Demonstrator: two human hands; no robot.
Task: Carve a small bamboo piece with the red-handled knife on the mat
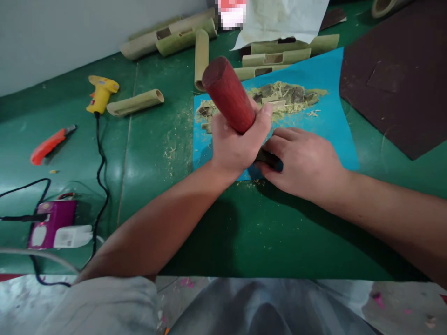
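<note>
My left hand (232, 146) is closed around a thick red wooden rod (228, 95), which slants up and to the left; its lower end is hidden by the hand. Close beside it, my right hand (303, 160) pinches a small dark piece (268, 159) between thumb and fingers, low over a blue sheet (324, 135). I cannot make out exactly what that piece is. Behind both hands, a heap of pale green-yellow shavings with dark flat scraps (296, 95) lies on the sheet.
Cut bamboo tubes (185, 37) lie along the back, with one bamboo tube (136, 103) at left. Also on the green table (195, 237) are a yellow glue gun (101, 95) with a black cord, an orange utility knife (50, 146), a purple power box (52, 218) and a dark brown sheet (401, 79).
</note>
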